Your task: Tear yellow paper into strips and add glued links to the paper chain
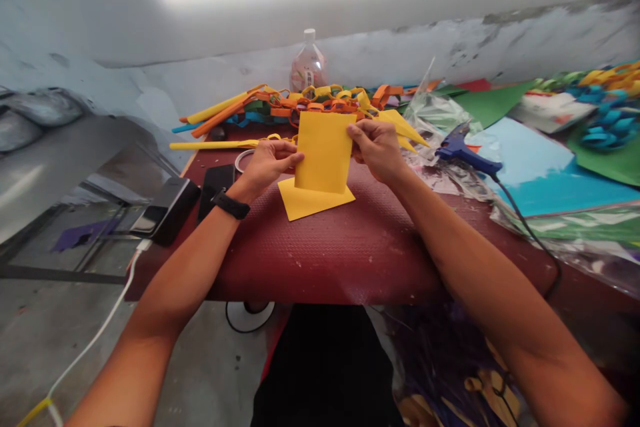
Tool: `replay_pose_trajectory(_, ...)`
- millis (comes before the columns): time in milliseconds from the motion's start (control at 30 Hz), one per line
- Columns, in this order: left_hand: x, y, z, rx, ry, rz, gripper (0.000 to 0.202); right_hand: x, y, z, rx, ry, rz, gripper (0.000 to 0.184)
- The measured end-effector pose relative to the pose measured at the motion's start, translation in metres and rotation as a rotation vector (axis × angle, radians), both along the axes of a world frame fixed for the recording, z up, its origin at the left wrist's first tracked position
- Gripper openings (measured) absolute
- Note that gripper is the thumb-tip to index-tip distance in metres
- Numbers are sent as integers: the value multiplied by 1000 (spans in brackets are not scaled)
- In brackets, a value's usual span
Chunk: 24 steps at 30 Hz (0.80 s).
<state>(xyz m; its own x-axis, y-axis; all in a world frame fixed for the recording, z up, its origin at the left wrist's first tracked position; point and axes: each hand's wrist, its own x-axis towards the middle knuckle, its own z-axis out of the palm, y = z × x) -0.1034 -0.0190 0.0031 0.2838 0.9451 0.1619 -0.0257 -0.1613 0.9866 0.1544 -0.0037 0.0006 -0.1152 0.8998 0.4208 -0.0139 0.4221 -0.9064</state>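
Between my two hands a yellow paper sheet (324, 153) is held up, its face toward me. My left hand (270, 163) pinches its left edge, thumb in front. At the upper right edge my right hand (377, 147) grips it, with the fingers partly hidden behind. Below it, another yellow sheet (305, 207) lies flat on the dark red table (330, 260), partly covered from view by the raised one. A rolled yellow paper stick (210, 145) lies just beyond my left hand, and pointed yellow paper pieces (403, 127) are behind my right.
Paper chains (310, 107) are heaped at the back before a plastic bottle (309, 67). On the right lie a blue glue gun (465, 152) with its cord, clear plastic wrapping and blue sheets (530, 153). A black phone (215, 187) and power bank (170, 203) sit left.
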Motion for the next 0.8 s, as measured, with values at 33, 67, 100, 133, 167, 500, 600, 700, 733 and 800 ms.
replay_pose_trajectory(33, 0, 0, 0, 1, -3, -3, 60, 1, 1, -1, 2, 12, -7, 70)
replay_pose_trajectory(67, 0, 0, 0, 5, -11, 0, 59, 2, 3, -1, 4, 22, -7, 70)
replay_pose_trajectory(100, -1, 0, 0, 7, -18, 3, 58, 2, 4, -2, 7, 31, -5, 70)
replay_pose_trajectory(133, -1, 0, 0, 4, -22, 4, 57, 3, 5, -3, 12, 37, -6, 70)
replay_pose_trajectory(167, -1, 0, 0, -4, -20, 2, 57, 4, 6, -3, 17, 39, -13, 70)
replay_pose_trajectory(500, -6, 0, -1, -36, 26, 2, 41, 5, 13, -11, 27, 58, -115, 68)
replay_pose_trajectory(600, -10, 2, -2, -37, 44, -4, 38, 5, 13, -11, 35, 29, -152, 68)
replay_pose_trajectory(700, -13, 5, -4, -28, 77, -20, 33, 5, 13, -11, 41, 24, -190, 67)
replay_pose_trajectory(733, -14, 6, -5, -30, 88, -12, 31, 5, 14, -11, 35, 30, -194, 66)
replay_pose_trajectory(800, -14, 9, -6, -43, 85, 38, 27, 6, 15, -10, 15, 55, -191, 64)
